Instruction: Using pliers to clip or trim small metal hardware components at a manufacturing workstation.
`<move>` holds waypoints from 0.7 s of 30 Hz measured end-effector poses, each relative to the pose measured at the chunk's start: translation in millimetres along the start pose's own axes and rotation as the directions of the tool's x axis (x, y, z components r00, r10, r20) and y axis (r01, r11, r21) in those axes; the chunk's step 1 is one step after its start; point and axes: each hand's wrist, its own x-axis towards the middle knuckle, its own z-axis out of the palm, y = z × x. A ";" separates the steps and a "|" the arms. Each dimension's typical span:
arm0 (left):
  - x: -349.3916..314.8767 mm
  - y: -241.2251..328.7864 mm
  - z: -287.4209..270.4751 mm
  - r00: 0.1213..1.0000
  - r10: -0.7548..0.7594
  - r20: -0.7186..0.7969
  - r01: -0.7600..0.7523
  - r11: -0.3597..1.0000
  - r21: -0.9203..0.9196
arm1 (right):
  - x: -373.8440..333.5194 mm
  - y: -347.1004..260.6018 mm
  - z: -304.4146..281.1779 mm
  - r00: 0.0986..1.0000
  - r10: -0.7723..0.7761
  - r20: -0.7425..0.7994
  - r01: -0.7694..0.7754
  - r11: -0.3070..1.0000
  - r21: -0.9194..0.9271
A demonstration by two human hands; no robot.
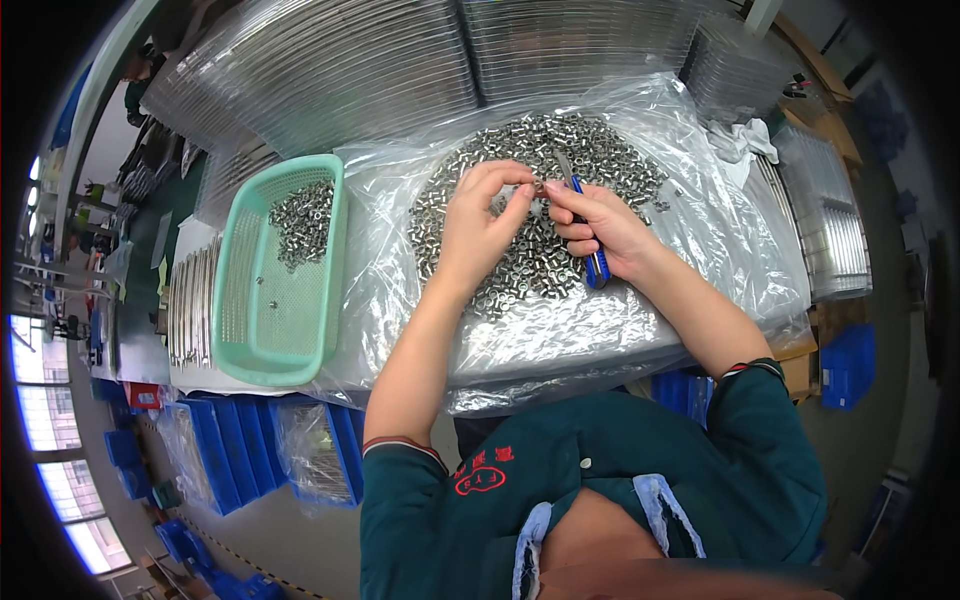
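My left hand is closed in a pinch, holding a small metal ring-like part between thumb and fingertips. My right hand wraps its fingers round a blue-and-black handled knife, whose grey blade points up and away from me. The right thumb and forefinger meet the left fingertips at the small part. Beneath both hands spreads a wide pile of small shiny metal sleeves, lying on clear plastic sheeting. The exact shape of the held part is partly hidden by my fingers.
To the left, a mint-green plastic basket contains more metal sleeves. Stacked clear plastic trays line the table's back, with another stack at right. Long metal rods lie left of the basket. Blue bins stand below the table's left edge.
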 end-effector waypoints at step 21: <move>-0.4 5.5 4.3 0.980 0.193 0.054 -0.199 0.973 0.114 | -0.1 0.7 -1.7 1.000 -0.011 0.010 0.011 1.000 -0.028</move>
